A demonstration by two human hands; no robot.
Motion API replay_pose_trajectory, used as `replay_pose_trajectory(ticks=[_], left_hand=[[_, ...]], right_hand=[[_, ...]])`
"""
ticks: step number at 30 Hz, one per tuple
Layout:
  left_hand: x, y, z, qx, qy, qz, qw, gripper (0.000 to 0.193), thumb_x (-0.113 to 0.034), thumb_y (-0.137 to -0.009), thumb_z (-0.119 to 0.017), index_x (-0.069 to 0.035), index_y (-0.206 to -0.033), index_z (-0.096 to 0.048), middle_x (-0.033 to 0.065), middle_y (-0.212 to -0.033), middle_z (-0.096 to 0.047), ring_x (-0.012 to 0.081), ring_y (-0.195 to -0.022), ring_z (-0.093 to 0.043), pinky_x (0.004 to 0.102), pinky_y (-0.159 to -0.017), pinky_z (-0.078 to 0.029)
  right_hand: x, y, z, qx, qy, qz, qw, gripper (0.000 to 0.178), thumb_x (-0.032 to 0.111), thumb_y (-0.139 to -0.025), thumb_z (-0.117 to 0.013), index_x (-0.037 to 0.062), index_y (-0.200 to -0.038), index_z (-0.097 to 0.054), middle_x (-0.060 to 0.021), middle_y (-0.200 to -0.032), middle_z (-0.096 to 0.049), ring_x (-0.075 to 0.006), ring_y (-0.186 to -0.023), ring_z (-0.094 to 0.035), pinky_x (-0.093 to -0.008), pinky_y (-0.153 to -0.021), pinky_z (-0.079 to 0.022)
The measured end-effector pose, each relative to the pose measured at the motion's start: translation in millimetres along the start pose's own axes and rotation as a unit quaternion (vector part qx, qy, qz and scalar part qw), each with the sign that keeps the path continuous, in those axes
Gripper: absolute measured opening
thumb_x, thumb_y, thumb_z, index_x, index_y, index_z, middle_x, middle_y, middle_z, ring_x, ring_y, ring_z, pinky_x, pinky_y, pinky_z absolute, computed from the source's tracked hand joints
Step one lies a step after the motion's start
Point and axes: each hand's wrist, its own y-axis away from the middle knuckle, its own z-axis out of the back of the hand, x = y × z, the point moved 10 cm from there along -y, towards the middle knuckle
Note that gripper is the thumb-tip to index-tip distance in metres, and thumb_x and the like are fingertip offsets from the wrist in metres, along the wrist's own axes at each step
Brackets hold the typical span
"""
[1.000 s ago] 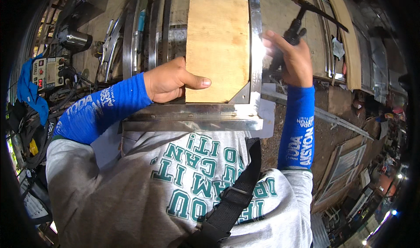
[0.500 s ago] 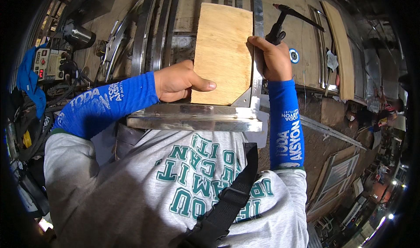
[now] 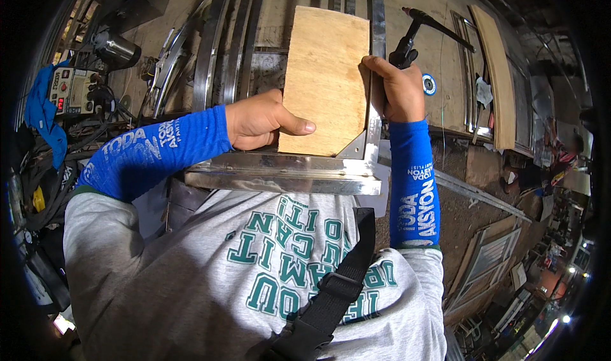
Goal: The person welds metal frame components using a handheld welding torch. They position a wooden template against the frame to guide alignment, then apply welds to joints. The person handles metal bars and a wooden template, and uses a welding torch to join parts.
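A rectangular wooden board (image 3: pixel 326 81) lies at the corner of a shiny metal frame (image 3: pixel 286 181). My left hand (image 3: pixel 264 119) grips the board's left edge, thumb pressed on its face and the other fingers hidden beneath. At the right edge, my right hand (image 3: pixel 400 90) has its thumb on the board's rim, with its fingers curled down around the frame's side bar and mostly out of sight. A small triangular metal gusset (image 3: pixel 354 147) sits in the frame corner, next to the board's lower right end. Just beyond my right hand lies a black welding torch (image 3: pixel 414 36).
A welding machine (image 3: pixel 75 92) with a blue cloth (image 3: pixel 46 116) stands at the left, near a metal cup-shaped vessel (image 3: pixel 118 50). Metal offcuts (image 3: pixel 167 68) lie beside it. On the right are a blue-rimmed disc (image 3: pixel 429 84) and a long wooden plank (image 3: pixel 495 74).
Both hands keep the same hold on the board. The whole view has shifted very slightly; nothing else has visibly moved.
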Motion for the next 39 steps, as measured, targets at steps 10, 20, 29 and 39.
replay_pose_trajectory(ticks=[10, 20, 29, 39], left_hand=[[0, 1, 1, -0.008, -0.009, 0.006, 1.000, 0.071, 0.001, -0.089, -0.075, 0.002, -0.152, -0.042, 0.0190, -0.142, -0.060, 0.0260, -0.130, -0.061, 0.0388, -0.110, -0.050], [2, 3, -1, -0.010, -0.009, 0.013, 1.000, 0.068, 0.000, -0.091, -0.074, 0.005, -0.151, -0.043, 0.0198, -0.142, -0.060, 0.0265, -0.132, -0.059, 0.0400, -0.112, -0.048], [6, 4, 1, -0.016, -0.002, 0.013, 1.000, 0.067, 0.000, -0.091, -0.074, 0.005, -0.150, -0.043, 0.0191, -0.141, -0.061, 0.0267, -0.131, -0.060, 0.0404, -0.112, -0.048], [5, 5, -2, -0.012, -0.007, 0.011, 1.000, 0.069, -0.001, -0.090, -0.075, 0.005, -0.151, -0.043, 0.0192, -0.142, -0.060, 0.0272, -0.132, -0.059, 0.0407, -0.114, -0.046]], right_hand=[[1, 10, 5, 0.018, 0.048, -0.041, 0.998, 0.019, 0.007, -0.084, -0.082, -0.0069, -0.093, -0.073, -0.0128, -0.085, -0.075, -0.0163, -0.068, -0.072, -0.0282, -0.060, -0.056], [-42, 98, 37, 0.126, 0.062, -0.124, 0.982, 0.036, -0.002, -0.080, -0.078, -0.0027, -0.113, -0.065, -0.0057, -0.097, -0.072, -0.0134, -0.084, -0.069, -0.0287, -0.078, -0.055], [-34, 114, 27, 0.037, 0.089, -0.068, 0.993, 0.039, -0.006, -0.081, -0.073, -0.0046, -0.117, -0.059, -0.0085, -0.100, -0.072, -0.0137, -0.082, -0.069, -0.0288, -0.073, -0.057], [-32, 115, 23, 0.046, 0.074, -0.058, 0.994, 0.035, -0.006, -0.079, -0.072, -0.0034, -0.112, -0.062, -0.0061, -0.097, -0.072, -0.0116, -0.081, -0.067, -0.0277, -0.074, -0.055]])
